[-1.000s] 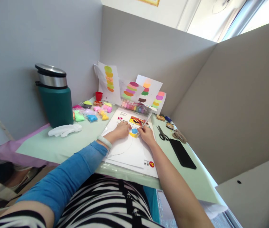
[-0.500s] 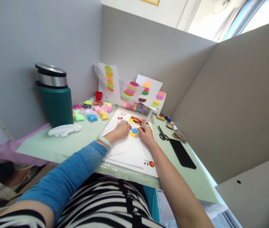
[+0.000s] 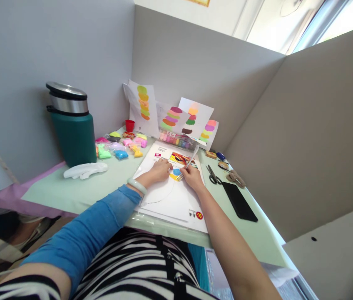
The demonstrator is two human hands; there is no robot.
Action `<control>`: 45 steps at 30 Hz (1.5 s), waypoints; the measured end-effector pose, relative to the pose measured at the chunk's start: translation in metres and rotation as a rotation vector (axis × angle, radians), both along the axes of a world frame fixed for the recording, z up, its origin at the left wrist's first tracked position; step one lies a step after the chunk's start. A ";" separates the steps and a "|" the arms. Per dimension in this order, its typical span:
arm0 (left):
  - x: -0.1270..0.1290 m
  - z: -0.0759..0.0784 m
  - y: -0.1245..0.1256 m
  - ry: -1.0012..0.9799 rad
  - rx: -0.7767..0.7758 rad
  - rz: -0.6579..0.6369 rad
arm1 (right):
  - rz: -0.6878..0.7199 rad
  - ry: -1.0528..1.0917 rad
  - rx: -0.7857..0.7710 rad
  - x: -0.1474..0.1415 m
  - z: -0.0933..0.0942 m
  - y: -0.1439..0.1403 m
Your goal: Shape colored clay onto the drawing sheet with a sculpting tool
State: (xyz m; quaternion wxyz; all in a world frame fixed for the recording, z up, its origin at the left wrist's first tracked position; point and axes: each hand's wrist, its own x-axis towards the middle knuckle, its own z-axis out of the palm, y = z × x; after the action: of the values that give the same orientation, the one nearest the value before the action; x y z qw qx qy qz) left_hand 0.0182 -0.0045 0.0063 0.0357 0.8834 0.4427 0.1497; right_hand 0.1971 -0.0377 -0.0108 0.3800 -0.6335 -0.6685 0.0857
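My right hand [image 3: 193, 176] is closed round a clear fork [image 3: 191, 158], whose tines point down at the paper. Under the tines lies a small patch of yellow clay [image 3: 174, 177], with a blue clay patch [image 3: 177, 171] against its far side. My left hand [image 3: 160, 171] rests on the white paper [image 3: 167, 208] just left of these patches, its fingers bent and holding nothing that I can see. A thin curved pencil line runs across the sheet below the hands. The fingertips are small in view and partly hidden.
Several bags of coloured clay [image 3: 120, 154] lie at the back left, by a green bottle [image 3: 73, 133] and a white cloth-like item [image 3: 85, 170]. Scissors [image 3: 214, 176] and a black phone-like slab [image 3: 239, 201] lie right. Painted sheets [image 3: 173, 116] lean at the back.
Almost nothing differs. The fork's tines have shifted very slightly over the yellow clay; both hands stay in place.
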 end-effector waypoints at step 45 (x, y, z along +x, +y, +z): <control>-0.001 0.005 -0.009 0.058 0.031 -0.059 | -0.009 -0.063 -0.018 -0.002 0.000 0.000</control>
State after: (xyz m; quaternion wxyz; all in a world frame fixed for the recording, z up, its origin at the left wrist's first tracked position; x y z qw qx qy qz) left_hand 0.0167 -0.0135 0.0108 0.0138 0.9004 0.4150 0.1299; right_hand 0.1948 -0.0381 -0.0104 0.3537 -0.6422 -0.6764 0.0700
